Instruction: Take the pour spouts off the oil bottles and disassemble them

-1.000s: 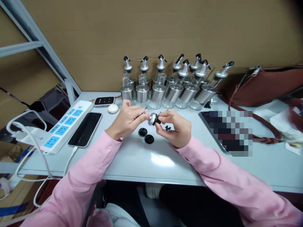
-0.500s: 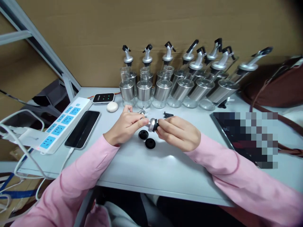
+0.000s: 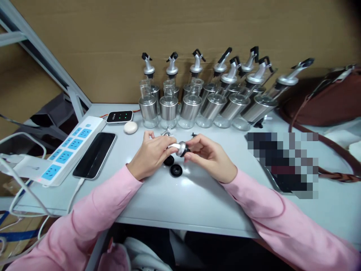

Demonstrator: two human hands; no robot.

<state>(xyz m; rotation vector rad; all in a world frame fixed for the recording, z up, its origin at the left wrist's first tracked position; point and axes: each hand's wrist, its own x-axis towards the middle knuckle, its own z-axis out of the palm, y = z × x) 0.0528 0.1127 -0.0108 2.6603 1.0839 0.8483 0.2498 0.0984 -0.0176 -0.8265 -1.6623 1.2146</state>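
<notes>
Item: one silver spout [image 3: 181, 148], which is lying between the fingertips of both hands, over the table [image 3: 197, 207]. Left hand [image 3: 150, 155]: thumb and fingers are pinching the stem. Right hand [image 3: 211, 156]: thumb and forefinger are curving, narrowly spaced, around the black stopper [image 3: 186, 149]; whether they are gripping it cannot be told. Nearer hand: the left, whose fingers are overlapping the stem. Long axis: running crosswise, left fingers to right; the stem is pointing into the left fingers, the stopper toward the right ones. Also present: two black caps [image 3: 176, 170], lying on the body side of the fingers; another silver piece [image 3: 168, 131], lying just beyond the left fingers; bottles [image 3: 190, 107], standing farther beyond both.
</notes>
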